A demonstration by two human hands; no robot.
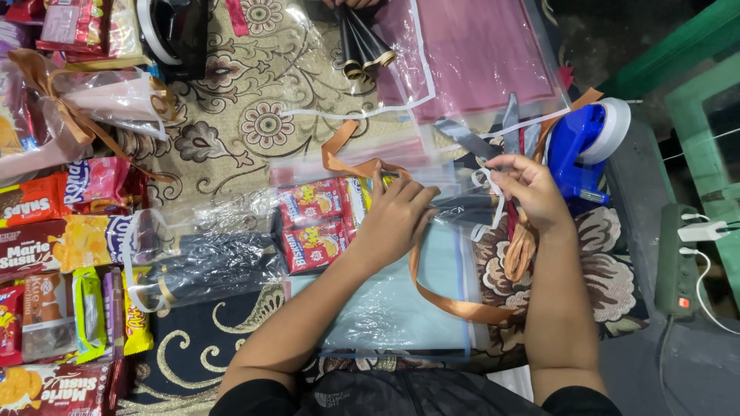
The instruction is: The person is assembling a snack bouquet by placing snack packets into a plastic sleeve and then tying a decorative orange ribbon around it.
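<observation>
My left hand [397, 219] rests on a clear plastic bag [432, 204] that holds red snack packets [314, 223], and it pinches an orange ribbon [455, 308] near the bag's neck. My right hand [528, 189] grips the gathered top of the same bag, fingers closed on the plastic and its white edge strip. The ribbon loops from upper left [339, 146] down past my left wrist and back up under my right hand.
A blue tape dispenser [586, 142] stands just right of my right hand. Several snack packs [54, 254] lie at the left, with a wrapped bag tied with ribbon [85, 100]. Clear sleeves with pink paper [470, 54] lie ahead. A power strip [678, 262] sits far right.
</observation>
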